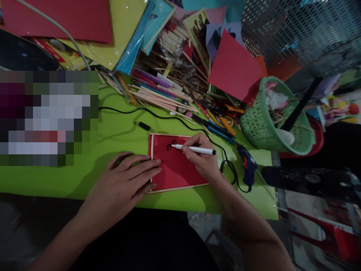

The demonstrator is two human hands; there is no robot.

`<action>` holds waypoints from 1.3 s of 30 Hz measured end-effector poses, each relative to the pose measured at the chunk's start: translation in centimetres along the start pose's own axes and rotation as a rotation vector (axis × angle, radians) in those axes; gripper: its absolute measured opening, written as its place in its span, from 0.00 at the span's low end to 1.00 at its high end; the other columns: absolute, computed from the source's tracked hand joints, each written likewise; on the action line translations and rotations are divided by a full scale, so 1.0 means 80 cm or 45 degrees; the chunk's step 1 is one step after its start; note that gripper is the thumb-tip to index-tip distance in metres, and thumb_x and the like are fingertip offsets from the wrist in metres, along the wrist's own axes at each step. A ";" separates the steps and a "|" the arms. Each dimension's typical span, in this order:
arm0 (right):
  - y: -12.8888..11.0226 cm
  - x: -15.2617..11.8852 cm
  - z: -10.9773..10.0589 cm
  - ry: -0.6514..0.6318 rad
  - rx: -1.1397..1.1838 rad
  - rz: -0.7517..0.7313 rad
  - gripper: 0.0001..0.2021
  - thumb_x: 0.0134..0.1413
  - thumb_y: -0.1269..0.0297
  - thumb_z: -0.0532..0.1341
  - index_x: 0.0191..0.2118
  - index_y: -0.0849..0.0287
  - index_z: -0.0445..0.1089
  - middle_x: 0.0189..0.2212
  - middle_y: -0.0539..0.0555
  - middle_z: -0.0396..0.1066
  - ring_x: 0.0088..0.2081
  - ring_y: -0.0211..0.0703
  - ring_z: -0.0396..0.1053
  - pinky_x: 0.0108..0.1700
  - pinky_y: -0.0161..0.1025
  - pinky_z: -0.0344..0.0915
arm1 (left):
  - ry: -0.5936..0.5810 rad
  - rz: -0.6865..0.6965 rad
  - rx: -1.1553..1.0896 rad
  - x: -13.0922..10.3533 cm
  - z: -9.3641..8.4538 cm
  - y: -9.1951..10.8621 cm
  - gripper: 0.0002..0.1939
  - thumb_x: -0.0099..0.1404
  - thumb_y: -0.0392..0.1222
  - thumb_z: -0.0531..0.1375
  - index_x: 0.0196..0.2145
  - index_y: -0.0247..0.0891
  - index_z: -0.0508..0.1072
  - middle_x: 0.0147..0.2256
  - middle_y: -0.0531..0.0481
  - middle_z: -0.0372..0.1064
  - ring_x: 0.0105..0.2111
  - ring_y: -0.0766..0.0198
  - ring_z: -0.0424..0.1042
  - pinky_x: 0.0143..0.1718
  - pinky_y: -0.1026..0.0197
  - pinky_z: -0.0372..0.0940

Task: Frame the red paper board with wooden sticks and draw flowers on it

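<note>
A red sheet (177,171) edged with thin wooden sticks lies on the green table in front of me. Small black drawn shapes (171,145) mark its upper part. My right hand (201,154) grips a white marker (199,149) with a black end, its tip at the drawn shapes. My left hand (132,173) lies flat with fingers stretched over the left edge of the sheet, holding nothing. A black marker cap (144,126) rests on the table just above the sheet's top left corner.
Behind the sheet, a black cable (158,115) runs to a blue glue gun (248,165) at the right. Wooden sticks (158,96), pens and scissors are heaped at the back. A green basket (251,122) stands at the back right, near a loose red paper (234,66).
</note>
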State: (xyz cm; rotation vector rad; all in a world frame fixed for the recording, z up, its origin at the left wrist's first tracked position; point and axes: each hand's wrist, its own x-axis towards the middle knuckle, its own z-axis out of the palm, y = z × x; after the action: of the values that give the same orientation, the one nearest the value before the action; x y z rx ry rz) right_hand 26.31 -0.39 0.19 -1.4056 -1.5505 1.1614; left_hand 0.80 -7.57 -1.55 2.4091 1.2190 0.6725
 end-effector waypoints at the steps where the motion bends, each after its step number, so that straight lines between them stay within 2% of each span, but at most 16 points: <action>1: 0.001 0.000 0.000 -0.002 0.010 0.001 0.10 0.55 0.59 0.68 0.33 0.54 0.67 0.25 0.47 0.68 0.25 0.37 0.60 0.28 0.36 0.58 | 0.000 0.004 0.001 0.000 0.000 0.000 0.20 0.74 0.44 0.58 0.61 0.51 0.73 0.58 0.54 0.76 0.58 0.54 0.72 0.63 0.44 0.57; 9: 0.001 -0.001 0.000 -0.039 0.073 -0.008 0.11 0.56 0.56 0.69 0.34 0.54 0.68 0.28 0.48 0.72 0.27 0.38 0.64 0.29 0.37 0.62 | -0.025 -0.001 0.014 -0.002 0.000 0.000 0.21 0.75 0.45 0.58 0.63 0.51 0.71 0.59 0.54 0.75 0.58 0.53 0.71 0.63 0.43 0.57; 16: 0.000 -0.001 0.000 -0.077 0.032 -0.009 0.11 0.56 0.54 0.69 0.35 0.54 0.69 0.26 0.47 0.69 0.25 0.37 0.61 0.27 0.36 0.59 | -0.031 -0.027 -0.006 -0.003 0.001 0.000 0.20 0.75 0.45 0.58 0.62 0.52 0.72 0.59 0.53 0.75 0.59 0.53 0.71 0.64 0.43 0.58; 39: 0.002 -0.001 0.001 -0.084 0.029 -0.036 0.08 0.57 0.59 0.69 0.36 0.54 0.70 0.28 0.48 0.71 0.27 0.37 0.64 0.28 0.36 0.61 | -0.010 0.011 0.008 -0.003 0.001 0.000 0.20 0.75 0.44 0.58 0.62 0.50 0.72 0.60 0.54 0.74 0.59 0.54 0.70 0.63 0.44 0.57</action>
State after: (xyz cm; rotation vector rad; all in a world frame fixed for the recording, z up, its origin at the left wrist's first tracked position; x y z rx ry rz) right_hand 26.30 -0.52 0.05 -1.3380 -1.5927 1.2160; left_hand 0.70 -7.73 -1.67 2.4209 1.2102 0.6627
